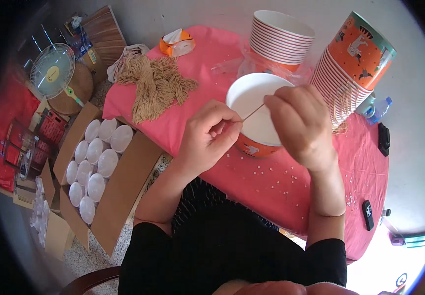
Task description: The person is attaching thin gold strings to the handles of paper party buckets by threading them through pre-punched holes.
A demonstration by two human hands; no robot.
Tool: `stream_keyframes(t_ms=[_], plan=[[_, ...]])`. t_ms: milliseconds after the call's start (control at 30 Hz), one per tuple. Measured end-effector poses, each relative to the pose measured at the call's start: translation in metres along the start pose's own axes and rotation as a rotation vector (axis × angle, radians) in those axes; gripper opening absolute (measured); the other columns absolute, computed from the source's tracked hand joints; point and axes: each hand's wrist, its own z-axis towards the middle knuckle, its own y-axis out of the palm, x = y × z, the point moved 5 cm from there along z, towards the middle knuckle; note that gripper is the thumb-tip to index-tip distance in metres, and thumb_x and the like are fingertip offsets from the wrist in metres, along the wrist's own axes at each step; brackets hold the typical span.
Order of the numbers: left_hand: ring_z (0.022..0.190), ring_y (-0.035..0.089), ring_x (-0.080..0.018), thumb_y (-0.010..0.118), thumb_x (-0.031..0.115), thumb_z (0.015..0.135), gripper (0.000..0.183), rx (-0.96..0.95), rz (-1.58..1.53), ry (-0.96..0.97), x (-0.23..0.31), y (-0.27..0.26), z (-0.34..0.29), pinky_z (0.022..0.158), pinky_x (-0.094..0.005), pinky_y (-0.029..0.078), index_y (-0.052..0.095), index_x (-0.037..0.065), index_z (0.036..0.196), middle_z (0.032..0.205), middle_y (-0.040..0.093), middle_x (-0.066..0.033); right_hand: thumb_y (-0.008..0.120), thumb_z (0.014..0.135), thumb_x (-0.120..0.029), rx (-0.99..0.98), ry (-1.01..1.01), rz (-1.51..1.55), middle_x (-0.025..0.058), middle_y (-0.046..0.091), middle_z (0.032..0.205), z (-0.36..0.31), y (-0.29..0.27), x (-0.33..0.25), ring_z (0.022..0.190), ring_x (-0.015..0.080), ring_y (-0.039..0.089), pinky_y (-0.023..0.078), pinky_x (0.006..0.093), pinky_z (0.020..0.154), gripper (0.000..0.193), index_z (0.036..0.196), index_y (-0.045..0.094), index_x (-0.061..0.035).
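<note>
My left hand (211,133) pinches one end of a short stretch of thin tan string (254,112) between thumb and forefinger. The fingers of my right hand (303,125) are closed on the string a little farther right and higher, so it runs taut and slanting between both hands. Just beneath them stands an orange-patterned paper tub (255,148) with a white inside, its right part hidden by my right hand. Back left on the table, a loose heap of tan strings (156,83) hangs toward the edge.
Stacked paper tubs (282,37) in clear film stand behind, beside a tall leaning stack (357,54). An orange soft pack (177,43) lies at the back. Small white bits dot the pink tablecloth (252,187). A black remote (368,215) lies right; a carton (124,182) of plastic cups sits left.
</note>
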Motion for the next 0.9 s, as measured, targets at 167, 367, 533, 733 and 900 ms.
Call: stream_keyframes(t_ms=[167,367,533,733,900], plan=[[0.064,0.047,-0.006,0.066,-0.004,0.082,0.009,-0.024,0.123,0.094,-0.001,0.003,-0.003,0.054,-0.022,0.036,0.063,0.002,0.088,0.081,0.057,-0.0019,0.065,0.065,-0.008,0.181,-0.042,-0.186,0.0091,0.061,0.086,-0.003,-0.023,0.013,0.071,0.0234,0.06,0.045,0.0339,0.06,0.028,0.093,0.063,-0.0016],[0.067,0.052,-0.0064,0.065,-0.002,0.084,0.008,0.099,-0.248,-0.135,-0.017,0.004,-0.009,0.056,-0.021,0.04,0.063,0.0,0.091,0.082,0.059,-0.0018,0.069,0.066,-0.003,0.205,0.025,-0.105,0.0073,0.061,0.084,-0.002,-0.021,0.014,0.068,0.0225,0.06,0.045,0.033,0.059,0.024,0.09,0.062,-0.0036],[0.058,0.054,-0.0091,0.064,0.0,0.083,0.017,-0.009,0.118,0.131,0.016,0.018,-0.026,0.05,-0.0239,0.041,0.065,0.002,0.1,0.075,0.06,-0.0037,0.069,0.07,0.001,0.148,0.21,0.019,0.0073,0.061,0.082,-0.005,-0.018,0.018,0.066,0.0265,0.06,0.046,0.0334,0.057,0.022,0.09,0.061,-0.004],[0.058,0.057,-0.0144,0.064,0.009,0.088,0.018,-0.051,0.158,-0.01,0.001,0.027,-0.014,0.053,-0.0284,0.044,0.062,0.001,0.104,0.078,0.062,-0.0084,0.057,0.087,0.006,0.153,0.63,0.798,0.0014,0.062,0.085,-0.015,-0.018,0.027,0.071,0.0053,0.058,0.045,0.02,0.059,0.013,0.099,0.059,0.0007],[0.07,0.058,-0.01,0.063,0.006,0.085,0.015,-0.024,0.163,-0.187,-0.045,-0.011,0.031,0.063,-0.0257,0.047,0.062,0.0,0.099,0.079,0.062,-0.0054,0.055,0.087,0.01,0.148,0.638,1.46,0.007,0.063,0.083,-0.017,-0.026,0.031,0.067,0.0088,0.058,0.045,0.0183,0.058,0.017,0.103,0.057,0.0035]])
